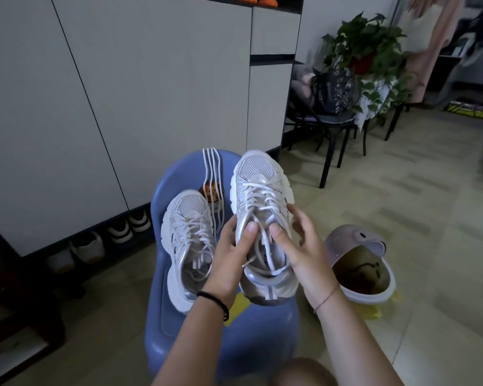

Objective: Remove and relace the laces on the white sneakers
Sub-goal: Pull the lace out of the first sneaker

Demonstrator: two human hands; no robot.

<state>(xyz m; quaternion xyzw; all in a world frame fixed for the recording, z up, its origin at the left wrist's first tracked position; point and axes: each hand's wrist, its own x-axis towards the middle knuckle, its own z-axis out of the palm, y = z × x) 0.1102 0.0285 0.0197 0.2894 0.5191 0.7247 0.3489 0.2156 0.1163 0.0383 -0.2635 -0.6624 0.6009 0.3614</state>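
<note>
Far left, under the white cabinet, a row of spare shoes on the floor.

Next, on the blue plastic stool, the resting sneaker, toe pointing away, laced through all visible eyelets, ends lying slack across the opening. Untouched by either hand.

Just beside it, draped over the stool's far edge, loose white laces in 4 parallel strands, crossing a small orange figure. Whether 1 folded lace or 2, cannot tell.

Centre, the left hand curled round the near left side of the held sneaker, thumb pressing down on the lacing. Sneaker raised above the stool, toe away, heel towards the camera. Lacing crossed up the whole front, slack near the tongue, with 1 free end trailing into the opening.

Then the right hand, gripping the sneaker's right side, thumb on the lace beside the left thumb.

Further right, on the floor, a pink lidded bin, open.

Judged at an early stage: no lace pulled out of either sneaker yet, only loosening at the top of the held 1. Left to do, by this view: unthreading both sneakers, then relacing both, perhaps with the strands on the stool.
</note>
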